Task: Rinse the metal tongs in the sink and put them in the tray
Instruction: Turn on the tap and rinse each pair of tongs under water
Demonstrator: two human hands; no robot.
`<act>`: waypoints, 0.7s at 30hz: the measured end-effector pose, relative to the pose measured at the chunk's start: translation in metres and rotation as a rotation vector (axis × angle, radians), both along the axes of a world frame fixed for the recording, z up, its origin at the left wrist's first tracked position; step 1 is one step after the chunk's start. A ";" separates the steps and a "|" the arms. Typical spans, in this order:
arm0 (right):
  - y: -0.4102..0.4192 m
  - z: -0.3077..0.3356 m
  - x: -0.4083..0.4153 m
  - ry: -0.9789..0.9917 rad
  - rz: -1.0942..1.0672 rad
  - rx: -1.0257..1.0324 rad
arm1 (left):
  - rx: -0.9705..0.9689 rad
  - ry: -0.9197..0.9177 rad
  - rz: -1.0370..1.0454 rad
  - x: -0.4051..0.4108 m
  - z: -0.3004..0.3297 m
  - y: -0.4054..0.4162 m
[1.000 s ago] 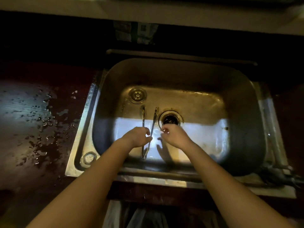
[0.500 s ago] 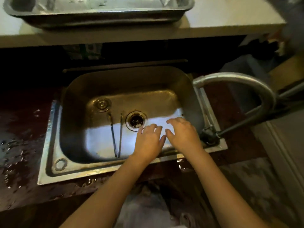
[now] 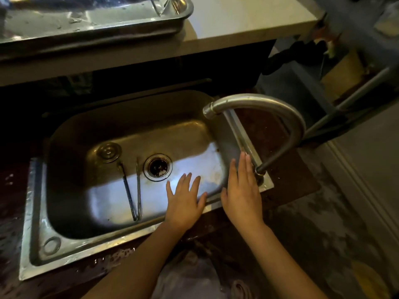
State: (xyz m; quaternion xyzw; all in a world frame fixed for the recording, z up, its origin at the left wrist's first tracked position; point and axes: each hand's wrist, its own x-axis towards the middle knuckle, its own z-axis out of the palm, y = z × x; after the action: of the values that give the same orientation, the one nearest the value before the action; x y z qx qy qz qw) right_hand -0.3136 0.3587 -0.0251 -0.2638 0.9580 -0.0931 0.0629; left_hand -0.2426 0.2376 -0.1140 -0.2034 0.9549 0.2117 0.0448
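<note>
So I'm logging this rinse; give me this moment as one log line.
tongs: lying in sink | left hand: open | right hand: open, near faucet | tray: on counter

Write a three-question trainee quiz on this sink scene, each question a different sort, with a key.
1. True or false: the left hand holds the tongs.
2. The tongs lie: A) in the tray; B) on the sink floor, left of the drain; C) under the faucet spout.
3. Fill in: the right hand reaches toward the faucet's ____.

Key: 1 false; 2 B; 3 base.
</note>
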 end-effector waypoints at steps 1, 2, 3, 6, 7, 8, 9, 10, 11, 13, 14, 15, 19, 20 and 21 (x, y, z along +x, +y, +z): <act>0.000 0.000 0.000 0.007 0.003 0.012 | 0.005 -0.001 0.006 0.000 0.000 0.000; -0.001 0.000 -0.001 0.013 0.007 0.025 | 0.009 -0.002 0.011 -0.001 0.000 0.000; 0.000 0.000 -0.001 0.018 0.009 0.040 | 0.009 -0.006 0.014 -0.001 0.000 0.000; 0.001 -0.002 -0.003 0.031 0.024 0.083 | 0.009 -0.007 0.016 0.000 -0.002 0.000; 0.001 -0.003 -0.005 0.040 0.028 0.089 | 0.013 -0.005 0.016 0.000 -0.002 0.000; 0.000 -0.004 -0.007 0.048 0.027 0.094 | 0.017 -0.005 0.016 0.000 -0.003 0.000; -0.002 -0.003 -0.010 0.054 0.021 0.099 | 0.019 -0.006 0.015 -0.001 -0.003 0.000; -0.004 -0.003 -0.014 0.053 0.011 0.103 | 0.022 -0.010 0.014 -0.001 -0.003 0.000; -0.006 -0.003 -0.018 0.046 0.000 0.108 | 0.026 -0.013 0.016 -0.001 -0.003 0.000; -0.010 -0.004 -0.026 0.015 -0.024 0.119 | 0.031 -0.016 0.024 -0.001 -0.003 0.000; -0.011 -0.004 -0.029 0.002 -0.031 0.124 | 0.031 -0.016 0.028 0.000 -0.003 0.000; -0.011 -0.005 -0.031 -0.004 -0.032 0.131 | 0.032 -0.018 0.031 0.000 -0.003 -0.001; -0.010 -0.006 -0.034 -0.007 -0.015 0.149 | 0.049 -0.025 0.033 0.001 -0.002 -0.002; -0.010 -0.005 -0.035 -0.010 -0.014 0.142 | 0.051 -0.024 0.035 0.001 -0.002 -0.002; -0.010 -0.004 -0.035 -0.017 -0.016 0.128 | 0.053 -0.021 0.039 0.001 -0.001 -0.002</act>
State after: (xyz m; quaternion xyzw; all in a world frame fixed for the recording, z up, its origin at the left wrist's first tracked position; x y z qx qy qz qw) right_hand -0.3486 0.3486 -0.0290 -0.2508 0.9635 -0.0343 0.0870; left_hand -0.2419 0.2357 -0.1153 -0.2227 0.9443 0.2359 0.0559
